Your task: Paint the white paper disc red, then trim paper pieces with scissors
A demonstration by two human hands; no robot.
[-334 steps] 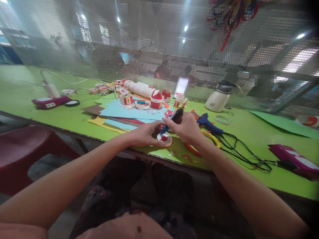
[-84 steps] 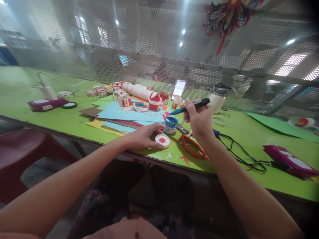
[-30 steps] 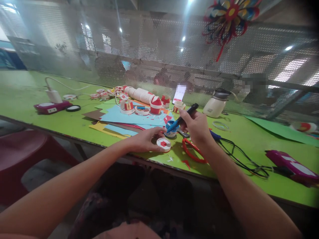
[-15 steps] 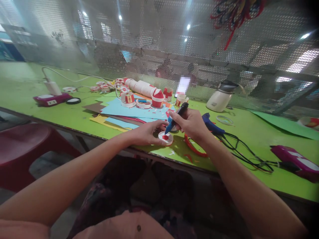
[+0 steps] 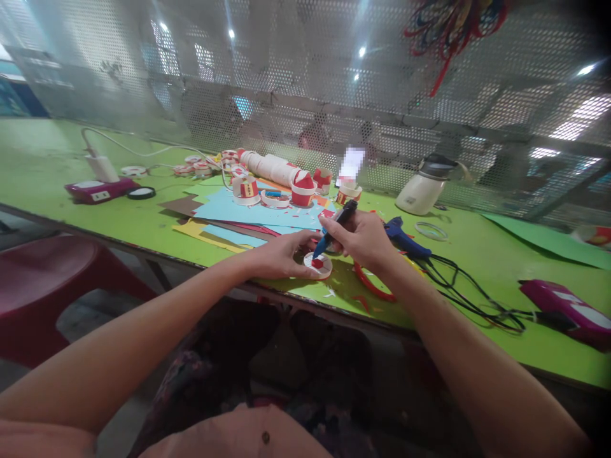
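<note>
My left hand (image 5: pixel 289 256) grips the left edge of a small round white disc (image 5: pixel 321 270) with a red patch at its centre, at the table's front edge. Between the thumb and fingers of my right hand (image 5: pixel 363 236) is a pen-like tool (image 5: pixel 335 228), dark at the top and blue toward the tip. Its tip points down at the disc's top, left of the red patch; whether it touches I cannot tell. An orange-red ring (image 5: pixel 375 285) lies below my right wrist. Beyond that wrist rests a blue glue gun (image 5: pixel 405 239) with a black cord.
Coloured paper sheets (image 5: pixel 233 213) lie behind my left hand, with red-and-white paper cups (image 5: pixel 303 191) and white rolls (image 5: pixel 272 168) beyond. A white flask (image 5: pixel 422 187) stands back right. Purple power strips (image 5: pixel 566 312) (image 5: pixel 100 191) lie at both sides. A perforated metal screen (image 5: pixel 286 76) borders the table.
The tool's tip has shifted slightly left over the disc, and my right hand has moved a little left with it. My left hand and the disc stay nearly in place.
</note>
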